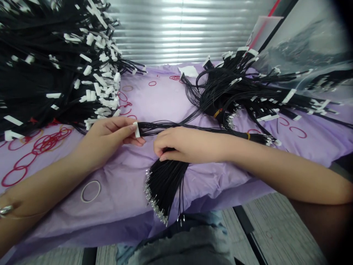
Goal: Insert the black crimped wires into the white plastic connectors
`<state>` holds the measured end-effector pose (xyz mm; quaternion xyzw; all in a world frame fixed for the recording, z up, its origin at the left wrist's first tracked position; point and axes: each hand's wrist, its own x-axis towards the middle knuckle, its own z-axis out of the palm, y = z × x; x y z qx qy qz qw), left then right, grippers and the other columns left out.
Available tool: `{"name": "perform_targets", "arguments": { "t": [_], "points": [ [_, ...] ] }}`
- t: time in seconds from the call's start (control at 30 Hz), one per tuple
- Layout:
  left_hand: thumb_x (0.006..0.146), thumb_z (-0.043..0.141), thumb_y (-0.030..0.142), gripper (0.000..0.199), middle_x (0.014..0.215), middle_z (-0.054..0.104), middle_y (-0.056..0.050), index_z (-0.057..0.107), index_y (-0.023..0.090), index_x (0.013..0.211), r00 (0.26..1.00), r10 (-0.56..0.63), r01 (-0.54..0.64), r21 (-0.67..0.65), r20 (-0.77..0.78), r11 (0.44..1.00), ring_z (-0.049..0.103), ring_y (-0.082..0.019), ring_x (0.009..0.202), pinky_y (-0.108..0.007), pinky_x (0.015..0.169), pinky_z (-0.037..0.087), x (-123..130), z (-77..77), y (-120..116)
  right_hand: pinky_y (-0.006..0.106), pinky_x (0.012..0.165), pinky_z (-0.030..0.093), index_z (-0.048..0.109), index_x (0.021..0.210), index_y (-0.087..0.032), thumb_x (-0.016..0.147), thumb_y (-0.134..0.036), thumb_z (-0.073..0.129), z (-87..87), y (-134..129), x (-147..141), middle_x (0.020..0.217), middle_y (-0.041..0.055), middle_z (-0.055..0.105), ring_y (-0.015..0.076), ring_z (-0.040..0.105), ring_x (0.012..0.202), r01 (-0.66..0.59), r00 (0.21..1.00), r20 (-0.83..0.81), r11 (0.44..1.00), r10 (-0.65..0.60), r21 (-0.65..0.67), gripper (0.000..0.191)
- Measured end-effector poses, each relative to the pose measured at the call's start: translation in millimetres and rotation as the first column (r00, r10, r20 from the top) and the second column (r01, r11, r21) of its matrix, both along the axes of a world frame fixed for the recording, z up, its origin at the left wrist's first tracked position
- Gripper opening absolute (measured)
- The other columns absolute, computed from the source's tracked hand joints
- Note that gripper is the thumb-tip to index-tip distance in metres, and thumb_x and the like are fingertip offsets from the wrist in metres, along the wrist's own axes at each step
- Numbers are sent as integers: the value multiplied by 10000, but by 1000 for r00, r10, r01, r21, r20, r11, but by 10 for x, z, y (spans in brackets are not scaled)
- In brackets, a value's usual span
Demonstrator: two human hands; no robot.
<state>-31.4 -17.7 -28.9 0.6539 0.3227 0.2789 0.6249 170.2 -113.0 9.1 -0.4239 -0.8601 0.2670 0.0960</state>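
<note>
My left hand (107,141) pinches a flat white connector (136,130) at the end of a thin bundle of black wires (149,128). My right hand (183,144) grips a thick bunch of black wires (165,182), whose crimped metal terminals (156,200) hang down toward my lap. Thin wires from this bunch run to the right, past a yellow tie (248,135). A large heap of white-tagged black wires (55,66) lies beyond my left hand, and another heap (234,88) lies beyond my right.
A wrinkled lilac sheet (124,206) covers the table, with red rubber bands (49,140) scattered on it and a pale band (91,191) near my left wrist. A clear plastic bag (303,44) stands at the back right, before metal blinds (179,33).
</note>
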Motion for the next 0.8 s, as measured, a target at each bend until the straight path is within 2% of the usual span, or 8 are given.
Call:
{"name": "perform_targets", "arguments": {
  "t": [0.17, 0.3, 0.37, 0.47, 0.6, 0.8],
  "points": [
    [813, 679, 252, 147, 705, 713, -41, 694, 106, 823, 999, -17, 20, -58, 52, 998, 704, -116, 618, -198, 684, 602, -4, -5, 8, 183, 674, 349, 584, 860, -127, 831, -118, 498, -42, -5, 14, 752, -30, 567, 41, 453, 674, 114, 958, -266, 993, -113, -8, 91],
    [803, 695, 262, 134, 720, 725, -38, 704, 130, 821, 998, -18, 23, -82, 64, 996, 717, -126, 649, -198, 701, 603, -5, 31, -27, 179, 656, 370, 633, 866, -108, 807, -178, 533, -87, 3, -17, 734, -24, 605, 33, 491, 657, 247, 885, -399, 968, -239, -32, 135],
    [811, 691, 269, 134, 740, 728, -33, 715, 141, 841, 996, -61, 64, -50, 64, 997, 719, -112, 682, -170, 723, 590, -2, 61, -65, 179, 626, 357, 634, 824, -104, 805, -213, 534, -91, -1, -33, 686, -29, 588, 26, 481, 619, 313, 846, -448, 950, -290, -25, 150],
    [839, 665, 282, 152, 755, 731, -28, 725, 148, 876, 989, -140, 139, 13, 56, 990, 714, -95, 699, -141, 737, 575, 4, 93, -123, 184, 567, 311, 621, 762, -104, 788, -244, 539, -70, -11, -45, 611, -43, 543, 16, 435, 552, 417, 802, -467, 909, -371, -7, 164],
    [857, 647, 276, 155, 764, 738, -19, 724, 161, 926, 988, -140, 139, 26, 65, 990, 710, -82, 696, -134, 745, 568, -2, 100, -161, 198, 572, 298, 623, 733, -101, 744, -241, 560, -27, -11, -40, 613, -32, 567, 23, 440, 553, 515, 780, -429, 857, -456, 26, 154],
    [862, 644, 312, 191, 787, 740, -13, 709, 181, 985, 988, -152, 152, 4, 2, 988, 707, -78, 728, -118, 761, 550, -41, 88, -144, 209, 583, 280, 616, 703, -99, 731, -229, 533, -26, -3, -44, 588, -32, 550, 24, 414, 552, 544, 778, -404, 838, -481, 50, 157]
  ]
}}
